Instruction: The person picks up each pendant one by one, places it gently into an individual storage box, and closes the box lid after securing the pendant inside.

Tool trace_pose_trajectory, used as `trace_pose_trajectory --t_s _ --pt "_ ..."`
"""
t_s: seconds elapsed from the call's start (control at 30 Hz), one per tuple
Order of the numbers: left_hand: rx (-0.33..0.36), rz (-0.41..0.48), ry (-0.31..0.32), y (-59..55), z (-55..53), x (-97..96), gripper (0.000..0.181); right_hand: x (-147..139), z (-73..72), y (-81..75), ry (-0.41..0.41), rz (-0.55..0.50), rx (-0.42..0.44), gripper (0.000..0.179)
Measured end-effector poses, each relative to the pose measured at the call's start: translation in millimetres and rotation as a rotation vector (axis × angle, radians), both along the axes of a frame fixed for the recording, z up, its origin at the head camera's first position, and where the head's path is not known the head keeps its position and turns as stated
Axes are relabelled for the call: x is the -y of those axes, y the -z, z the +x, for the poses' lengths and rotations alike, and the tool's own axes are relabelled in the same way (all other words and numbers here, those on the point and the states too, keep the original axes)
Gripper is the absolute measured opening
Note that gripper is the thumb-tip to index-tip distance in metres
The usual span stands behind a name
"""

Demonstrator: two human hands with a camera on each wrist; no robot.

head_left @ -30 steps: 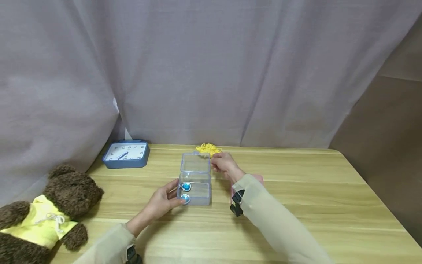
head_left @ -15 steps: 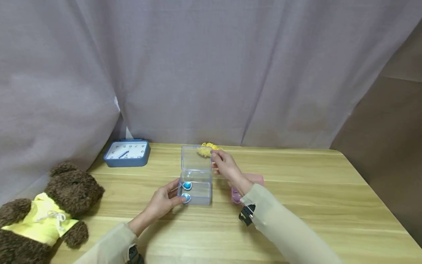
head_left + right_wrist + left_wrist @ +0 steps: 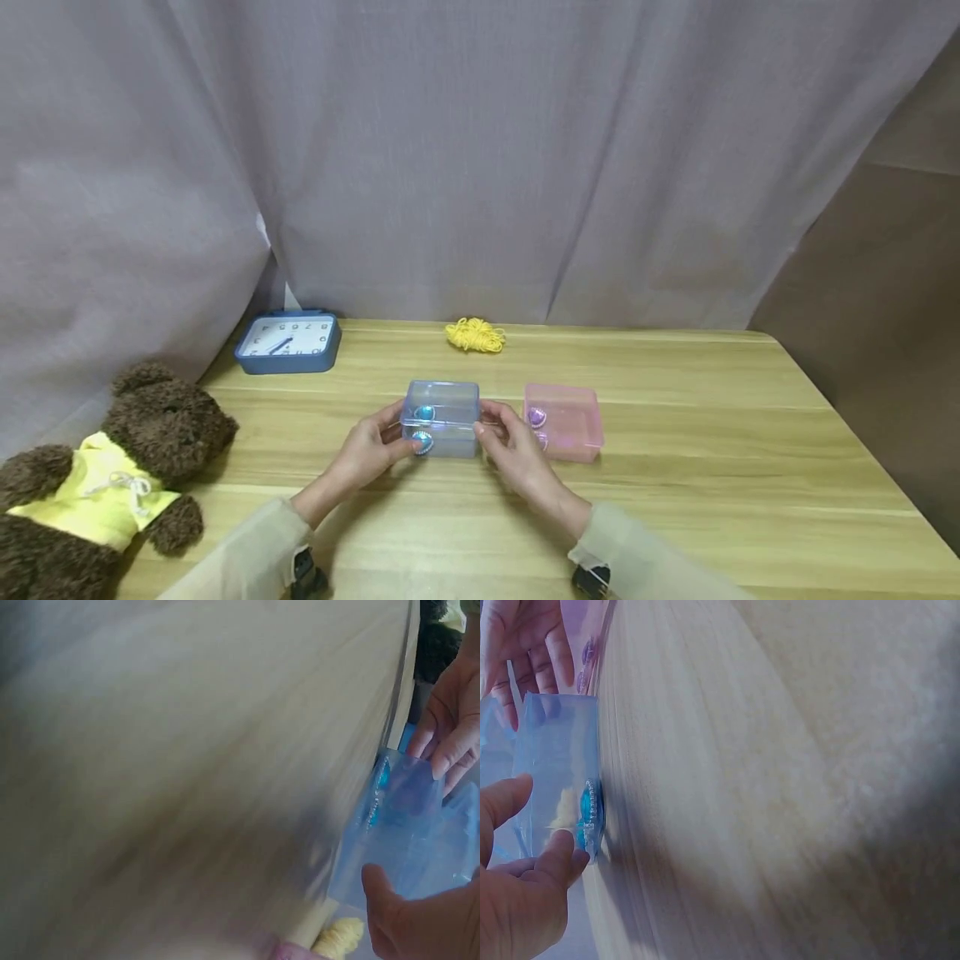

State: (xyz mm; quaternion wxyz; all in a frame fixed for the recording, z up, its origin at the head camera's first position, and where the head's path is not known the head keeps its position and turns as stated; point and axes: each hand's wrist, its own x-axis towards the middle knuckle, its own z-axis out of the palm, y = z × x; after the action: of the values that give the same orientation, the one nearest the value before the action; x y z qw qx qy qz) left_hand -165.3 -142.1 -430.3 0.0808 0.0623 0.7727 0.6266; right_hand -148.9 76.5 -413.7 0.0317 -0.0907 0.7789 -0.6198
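Note:
A clear bluish plastic box (image 3: pixel 454 443) stands on the table between both hands, its lid (image 3: pixel 450 398) tilted down over it. Two blue heart-shaped gems with beaded rims lie inside, one blue gem (image 3: pixel 424 413) behind the other. My left hand (image 3: pixel 363 454) holds the box by its left side, thumb in front and fingers behind. At the right side is my right hand (image 3: pixel 521 458), its thumb at the lid's front corner. In the left wrist view the fingers of that right hand (image 3: pixel 536 641) look straight and spread, with their tips at the box's end.
Just right of the right hand sits a pink clear box (image 3: pixel 576 417) with purple gems (image 3: pixel 537 417). A yellow bundle of cord (image 3: pixel 476 335) lies at the table's back edge. On the left are a blue clock (image 3: pixel 288 337) and a brown teddy bear (image 3: pixel 165 425) in a yellow top.
The blue box's raised lid has swung down toward the front. My right hand has come down and nearer with it, uncovering the pink box. The left hand has stayed at the box.

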Motion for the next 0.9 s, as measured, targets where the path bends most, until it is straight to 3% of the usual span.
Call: trace_pose_trajectory --t_s 0.17,0.37,0.7,0.9 --pt "0.003 0.002 0.008 1.3 0.0 0.1 0.069 4.6 -2.9 6.3 0.062 -0.064 0.020 0.042" --pt "0.006 0.017 0.026 0.2 0.3 2.3 0.069 8.0 -4.0 6.7 0.072 -0.107 0.053 0.040" --pt "0.055 0.083 0.019 -1.2 1.2 4.6 0.058 8.4 -3.3 8.3 0.081 -0.076 0.043 0.041" --pt "0.033 0.040 0.010 0.2 0.3 3.9 0.057 10.5 -0.7 9.5 0.085 -0.040 0.007 0.040"
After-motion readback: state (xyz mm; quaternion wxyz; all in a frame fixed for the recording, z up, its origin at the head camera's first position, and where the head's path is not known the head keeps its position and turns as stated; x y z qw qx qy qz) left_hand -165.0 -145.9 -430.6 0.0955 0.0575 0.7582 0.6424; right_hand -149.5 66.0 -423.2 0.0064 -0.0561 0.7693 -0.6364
